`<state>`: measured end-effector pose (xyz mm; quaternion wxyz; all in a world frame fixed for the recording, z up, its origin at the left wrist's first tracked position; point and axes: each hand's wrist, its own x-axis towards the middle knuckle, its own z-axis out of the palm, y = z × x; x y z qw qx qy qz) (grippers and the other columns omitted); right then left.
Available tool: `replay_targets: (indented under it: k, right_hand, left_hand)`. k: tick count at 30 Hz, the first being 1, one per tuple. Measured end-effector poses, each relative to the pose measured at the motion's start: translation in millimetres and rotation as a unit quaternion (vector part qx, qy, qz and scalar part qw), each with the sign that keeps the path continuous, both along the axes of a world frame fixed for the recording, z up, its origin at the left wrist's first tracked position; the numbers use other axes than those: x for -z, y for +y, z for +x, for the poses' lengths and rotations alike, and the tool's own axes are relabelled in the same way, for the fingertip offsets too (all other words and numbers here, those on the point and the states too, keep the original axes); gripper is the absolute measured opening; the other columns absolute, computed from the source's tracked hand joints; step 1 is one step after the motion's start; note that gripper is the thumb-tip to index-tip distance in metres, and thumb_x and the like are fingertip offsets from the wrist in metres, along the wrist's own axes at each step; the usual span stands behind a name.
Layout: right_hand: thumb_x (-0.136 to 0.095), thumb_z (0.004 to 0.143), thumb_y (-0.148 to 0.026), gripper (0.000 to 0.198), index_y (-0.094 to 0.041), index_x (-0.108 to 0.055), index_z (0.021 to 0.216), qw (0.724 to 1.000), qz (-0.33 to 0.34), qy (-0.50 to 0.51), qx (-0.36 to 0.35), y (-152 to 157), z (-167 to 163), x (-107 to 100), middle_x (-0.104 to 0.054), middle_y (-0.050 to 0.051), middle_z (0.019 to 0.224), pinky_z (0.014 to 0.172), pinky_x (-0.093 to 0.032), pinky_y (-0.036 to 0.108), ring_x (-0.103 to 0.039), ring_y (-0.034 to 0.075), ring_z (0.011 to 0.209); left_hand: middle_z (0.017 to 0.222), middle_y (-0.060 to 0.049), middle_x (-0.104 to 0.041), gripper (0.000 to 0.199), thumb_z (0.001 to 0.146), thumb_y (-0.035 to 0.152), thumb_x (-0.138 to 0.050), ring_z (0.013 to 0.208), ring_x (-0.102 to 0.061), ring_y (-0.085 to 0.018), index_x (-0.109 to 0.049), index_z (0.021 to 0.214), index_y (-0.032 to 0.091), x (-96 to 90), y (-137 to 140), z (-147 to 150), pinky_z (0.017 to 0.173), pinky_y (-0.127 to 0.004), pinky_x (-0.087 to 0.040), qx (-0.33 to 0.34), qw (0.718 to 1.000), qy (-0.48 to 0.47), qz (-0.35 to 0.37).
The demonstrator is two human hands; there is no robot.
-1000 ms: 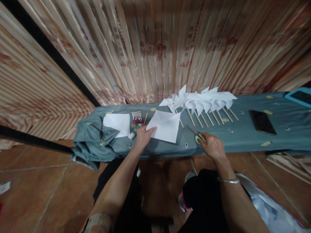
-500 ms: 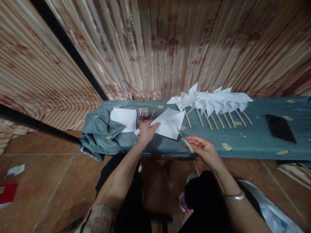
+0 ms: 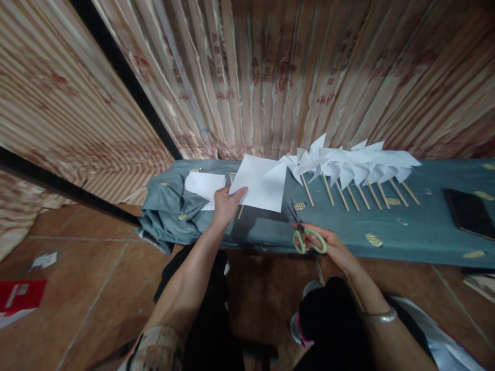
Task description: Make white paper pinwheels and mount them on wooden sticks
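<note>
My left hand [image 3: 228, 202] pinches the left edge of a white paper sheet [image 3: 261, 183], holding it raised over the cloth-covered bench. In my right hand [image 3: 323, 242] is a pair of scissors [image 3: 299, 226] with pale green handles, its blades pointing up and away from me, apart from the paper. Beyond the sheet, to the right, several white paper pinwheels [image 3: 348, 165] on wooden sticks lie in an overlapping row. A stack of white paper [image 3: 204, 184] lies left of my left hand. One loose wooden stick [image 3: 240, 212] shows under the sheet.
The long bench has a blue-green cloth [image 3: 328, 232] with yellow patterns, bunched at its left end. A dark phone-like slab [image 3: 469, 211] lies at the right. A pleated curtain [image 3: 270, 77] hangs close behind, with a black pole [image 3: 127, 77] at left. A red item [image 3: 23, 296] is on the floor.
The paper has been turned and lifted, and the scissors have moved off it toward me with their handles now spread. The small red box near my left hand has become mostly covered.
</note>
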<state>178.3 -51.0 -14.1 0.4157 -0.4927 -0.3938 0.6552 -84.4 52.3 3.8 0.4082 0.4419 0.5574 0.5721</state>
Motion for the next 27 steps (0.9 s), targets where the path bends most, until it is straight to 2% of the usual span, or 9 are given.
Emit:
replay_targets:
  k: [3, 7, 9, 11, 14, 16, 21, 24, 27]
  right_hand:
    - [-0.088, 0.057, -0.055, 0.055, -0.017, -0.078, 0.095, 0.998, -0.035, 0.042, -0.012, -1.9, -10.9, 0.1, -0.066, -0.001, 0.064, 0.052, -0.045, 0.020, -0.053, 0.007, 0.053]
    - [-0.090, 0.057, -0.049, 0.046, -0.018, -0.079, 0.089, 0.992, -0.088, 0.094, 0.006, 1.3, -23.3, 5.1, -0.071, 0.003, 0.070, 0.058, -0.053, 0.021, -0.065, 0.012, 0.064]
    - [-0.089, 0.060, -0.046, 0.045, -0.018, -0.078, 0.093, 0.988, -0.098, 0.121, 0.009, 3.7, -25.3, 8.3, -0.073, 0.004, 0.073, 0.056, -0.054, 0.020, -0.066, 0.013, 0.065]
    - [-0.088, 0.063, -0.043, 0.047, -0.018, -0.076, 0.101, 0.983, -0.101, 0.153, 0.014, 5.5, -25.1, 10.9, -0.073, 0.005, 0.075, 0.049, -0.050, 0.016, -0.064, 0.011, 0.061]
    - [-0.087, 0.067, -0.037, 0.048, -0.018, -0.073, 0.109, 0.974, -0.091, 0.207, 0.031, 6.7, -23.2, 11.9, -0.073, 0.006, 0.080, 0.043, -0.045, 0.011, -0.064, 0.010, 0.066]
    - [-0.087, 0.067, -0.037, 0.048, -0.017, -0.072, 0.108, 0.966, -0.094, 0.237, 0.036, 6.0, -22.1, 10.5, -0.072, 0.005, 0.080, 0.042, -0.043, 0.009, -0.063, 0.009, 0.066]
    - [-0.091, 0.059, -0.040, 0.041, -0.016, -0.074, 0.087, 0.966, -0.132, 0.217, 0.042, -0.2, -20.5, 4.5, -0.068, 0.002, 0.069, 0.042, -0.043, 0.010, -0.058, 0.007, 0.058]
    - [-0.091, 0.060, -0.038, 0.039, -0.017, -0.074, 0.089, 0.970, -0.129, 0.206, 0.023, -3.3, -20.1, 2.3, -0.067, 0.001, 0.068, 0.038, -0.037, 0.008, -0.050, 0.004, 0.050]
    - [-0.091, 0.061, -0.038, 0.040, -0.019, -0.074, 0.092, 0.970, -0.123, 0.208, 0.035, -3.5, -19.4, 1.6, -0.066, 0.001, 0.069, 0.036, -0.030, 0.007, -0.046, 0.002, 0.049]
  left_hand:
    - [0.067, -0.003, -0.069, 0.044, 0.055, 0.041, -0.081, 0.061, -0.056, -0.014, -0.077, 0.082, 0.007, -0.1, -1.2, -2.6, 0.058, -0.026, -0.044, 0.004, 1.000, -0.007, -0.001]
    - [0.065, -0.003, -0.067, 0.042, 0.054, 0.041, -0.081, 0.059, -0.054, -0.014, -0.076, 0.078, 0.007, 1.6, -2.0, -3.2, 0.058, -0.026, -0.042, 0.004, 1.000, -0.009, -0.009]
    - [0.064, -0.003, -0.067, 0.041, 0.053, 0.041, -0.082, 0.059, -0.055, -0.014, -0.076, 0.075, 0.008, 2.3, -1.2, -3.3, 0.058, -0.026, -0.042, 0.003, 1.000, -0.013, -0.017]
    - [0.066, -0.003, -0.068, 0.040, 0.053, 0.041, -0.082, 0.061, -0.057, -0.015, -0.076, 0.076, 0.008, 2.4, 0.2, -3.9, 0.059, -0.026, -0.044, 0.005, 1.000, -0.023, -0.018]
    - [0.069, -0.004, -0.070, 0.040, 0.053, 0.039, -0.081, 0.063, -0.058, -0.015, -0.077, 0.078, 0.009, 0.7, 2.4, -5.7, 0.060, -0.026, -0.046, -0.006, 1.000, -0.027, -0.002]
    - [0.071, -0.005, -0.072, 0.039, 0.052, 0.038, -0.081, 0.064, -0.058, -0.015, -0.077, 0.078, 0.009, -1.4, 3.1, -7.2, 0.060, -0.026, -0.046, -0.017, 1.000, -0.023, 0.010]
    - [0.072, -0.006, -0.072, 0.037, 0.051, 0.037, -0.081, 0.063, -0.057, -0.015, -0.076, 0.075, 0.008, -6.7, 3.6, -9.3, 0.058, -0.025, -0.045, -0.028, 0.999, -0.029, 0.014]
    - [0.070, -0.006, -0.072, 0.039, 0.051, 0.038, -0.081, 0.062, -0.056, -0.014, -0.076, 0.075, 0.008, -6.9, 4.2, -9.3, 0.057, -0.025, -0.044, -0.030, 0.999, -0.034, 0.011]
    - [0.071, -0.006, -0.072, 0.041, 0.051, 0.039, -0.081, 0.063, -0.057, -0.015, -0.076, 0.076, 0.007, -6.0, 4.5, -8.9, 0.057, -0.025, -0.044, -0.030, 0.999, -0.033, 0.007]
